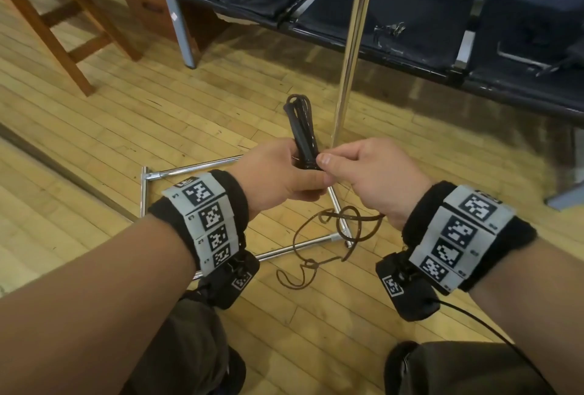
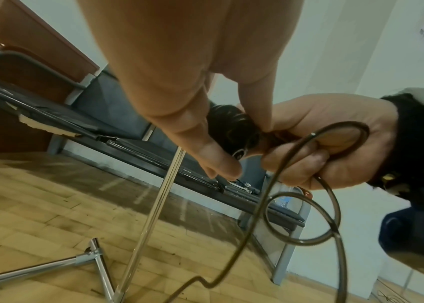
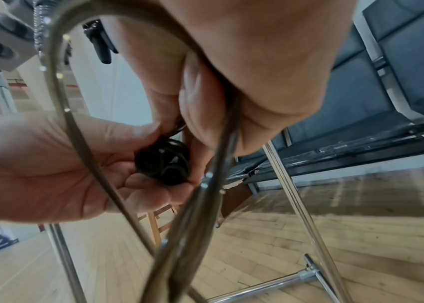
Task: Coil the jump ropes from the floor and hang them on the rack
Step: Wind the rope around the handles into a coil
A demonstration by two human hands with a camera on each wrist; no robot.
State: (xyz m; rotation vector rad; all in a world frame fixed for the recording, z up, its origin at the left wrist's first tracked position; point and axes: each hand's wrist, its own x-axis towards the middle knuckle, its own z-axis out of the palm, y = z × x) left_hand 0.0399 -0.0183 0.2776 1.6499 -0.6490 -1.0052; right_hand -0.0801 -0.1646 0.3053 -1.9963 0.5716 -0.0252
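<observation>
Gripping the jump rope handles tight in the left hand, right hand pinching the cord; I'd wrap snug, even loops.

The rack serves as the landmark: its upright pole rises from a square base frame of tubes lying flat on the floor. Just before the pole, above the frame's far side, the left hand and right hand meet, the left one on the left. Between them sits the jump rope, its bundled handles and coils in the left hand and pointing away toward the pole. The rope's loose end runs from the right hand down across the frame's near right corner onto the floor. Behind the rack stands a row of seats. Left of the rack, further back, stands a wooden stool.
</observation>
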